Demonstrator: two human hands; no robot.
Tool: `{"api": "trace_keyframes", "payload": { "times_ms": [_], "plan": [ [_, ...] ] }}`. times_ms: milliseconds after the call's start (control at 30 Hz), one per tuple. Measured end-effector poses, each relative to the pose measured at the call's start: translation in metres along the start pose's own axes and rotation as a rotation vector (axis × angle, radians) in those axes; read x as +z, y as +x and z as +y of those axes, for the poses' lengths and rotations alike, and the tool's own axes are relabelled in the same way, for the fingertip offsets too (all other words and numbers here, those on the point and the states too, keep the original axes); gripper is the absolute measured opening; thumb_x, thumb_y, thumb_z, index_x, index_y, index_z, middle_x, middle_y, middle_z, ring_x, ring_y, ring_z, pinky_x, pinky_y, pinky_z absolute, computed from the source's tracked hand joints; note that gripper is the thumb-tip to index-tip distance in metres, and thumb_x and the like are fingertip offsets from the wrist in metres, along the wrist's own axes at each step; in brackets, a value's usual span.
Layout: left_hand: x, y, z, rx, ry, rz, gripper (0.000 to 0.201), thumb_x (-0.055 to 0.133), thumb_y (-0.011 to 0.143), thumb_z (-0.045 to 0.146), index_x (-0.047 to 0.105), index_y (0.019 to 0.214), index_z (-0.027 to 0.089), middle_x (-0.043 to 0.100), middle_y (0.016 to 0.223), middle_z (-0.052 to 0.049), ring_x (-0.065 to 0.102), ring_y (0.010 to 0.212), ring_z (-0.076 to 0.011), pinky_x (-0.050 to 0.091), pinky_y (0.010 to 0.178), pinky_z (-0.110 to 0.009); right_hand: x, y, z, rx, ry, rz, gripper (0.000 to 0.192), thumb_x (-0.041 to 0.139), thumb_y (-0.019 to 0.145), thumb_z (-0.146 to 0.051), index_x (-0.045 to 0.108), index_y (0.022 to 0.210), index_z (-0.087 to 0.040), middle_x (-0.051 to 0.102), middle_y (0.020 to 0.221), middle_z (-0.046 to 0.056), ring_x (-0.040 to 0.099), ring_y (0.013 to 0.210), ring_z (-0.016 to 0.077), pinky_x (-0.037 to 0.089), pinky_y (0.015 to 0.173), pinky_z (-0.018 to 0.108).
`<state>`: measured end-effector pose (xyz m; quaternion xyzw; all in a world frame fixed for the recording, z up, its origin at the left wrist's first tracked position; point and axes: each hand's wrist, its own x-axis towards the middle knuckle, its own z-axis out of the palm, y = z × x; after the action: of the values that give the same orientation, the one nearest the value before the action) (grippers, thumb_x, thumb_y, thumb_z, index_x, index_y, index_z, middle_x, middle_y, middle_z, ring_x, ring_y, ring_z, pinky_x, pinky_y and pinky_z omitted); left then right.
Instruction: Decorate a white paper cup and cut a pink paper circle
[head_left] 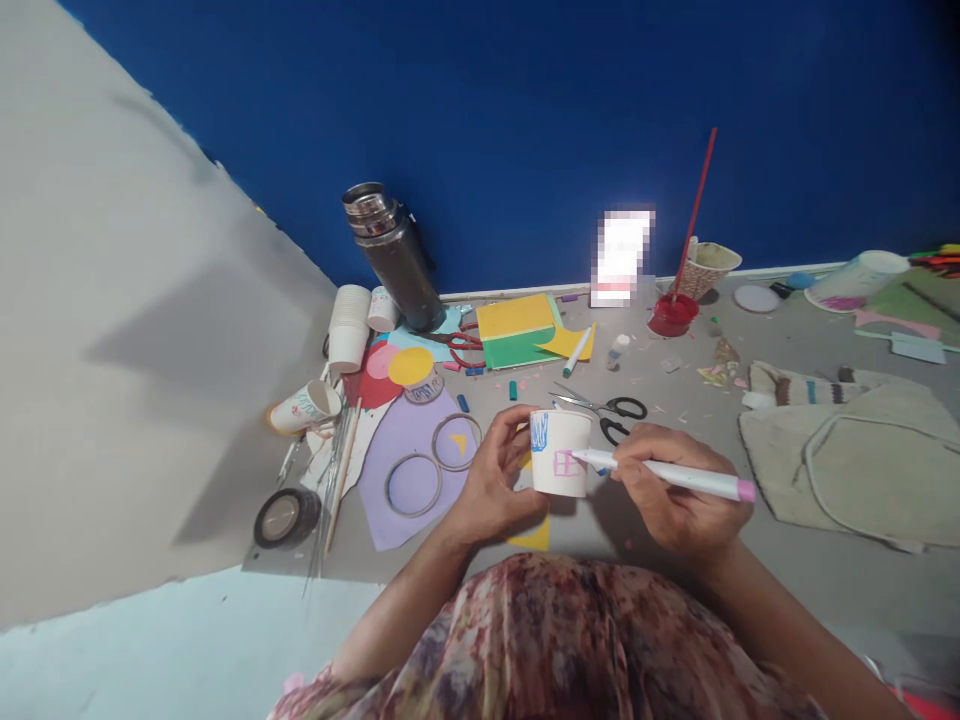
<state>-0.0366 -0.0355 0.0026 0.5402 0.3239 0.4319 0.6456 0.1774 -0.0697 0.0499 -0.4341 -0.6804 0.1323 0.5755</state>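
The grey floor [750, 590] carries a wide scatter of craft material, and the largest piece near the work, the beige woven mat [855, 460] on the right, lies close to the right elbow, so a broad sweep of that arm could drag its edge; on the left the lilac paper sheet [409, 460] bears two metal rings [412, 485] that would skid if the left forearm brushed them; far off against the blue wall [525, 100] the dark flask [397, 255] leans, and the red paint pot [673, 313] with its tall stick looks easy to tip, though both stand well apart from the hands; just beyond the cup the black-handled scissors [611, 410] lie with blades toward the left, a hazard should a hand reach forward without looking; the small white paper cup [559, 452] is held off the floor at the near centre, upside down, gripped by the left hand [491, 485] with fingers curled round its side, and a squeeze too firm would likely dent the thin wall and jog the line; the right hand [671, 490] is closed on the pink-capped marker [664, 473], its tip touching the pink square on the cup, where lingering could blot ink or a slip smear toward the blue mark.
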Motion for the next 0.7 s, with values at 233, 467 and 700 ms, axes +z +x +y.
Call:
{"api": "trace_keyframes", "payload": {
  "times_ms": [233, 467, 700],
  "plan": [
    [0.0009, 0.0004, 0.0020, -0.014, -0.009, 0.004, 0.082, 0.093, 0.064, 0.024, 0.051, 0.134, 0.027, 0.062, 0.138, -0.012, 0.065, 0.129, -0.0297, 0.053, 0.107, -0.042, -0.0005, -0.0055, 0.0060, 0.003, 0.006, 0.035, 0.014, 0.067, 0.089, -0.011, 0.070, 0.082, -0.023, 0.072, 0.069, -0.001, 0.066, 0.058, 0.0170, 0.054, 0.059, 0.031],
    [0.0013, 0.0007, 0.0014, -0.023, -0.043, -0.014, 0.081, 0.092, 0.064, 0.023, 0.051, 0.134, 0.027, 0.066, 0.133, -0.011, 0.068, 0.123, -0.0271, 0.054, 0.101, -0.038, -0.0005, -0.0045, 0.0062, 0.041, 0.045, 0.065, 0.015, 0.068, 0.089, -0.013, 0.069, 0.079, -0.023, 0.070, 0.066, -0.001, 0.064, 0.055, 0.0165, 0.052, 0.055, 0.031],
    [0.0014, 0.0012, -0.0021, -0.017, -0.024, -0.009, 0.082, 0.093, 0.065, 0.031, 0.050, 0.134, 0.027, 0.065, 0.135, -0.012, 0.067, 0.124, -0.0288, 0.053, 0.101, -0.040, 0.0006, -0.0109, 0.0100, 0.066, 0.098, 0.114, 0.014, 0.068, 0.089, -0.011, 0.070, 0.083, -0.024, 0.069, 0.069, 0.000, 0.063, 0.058, 0.0176, 0.051, 0.057, 0.033]
  ]
}}
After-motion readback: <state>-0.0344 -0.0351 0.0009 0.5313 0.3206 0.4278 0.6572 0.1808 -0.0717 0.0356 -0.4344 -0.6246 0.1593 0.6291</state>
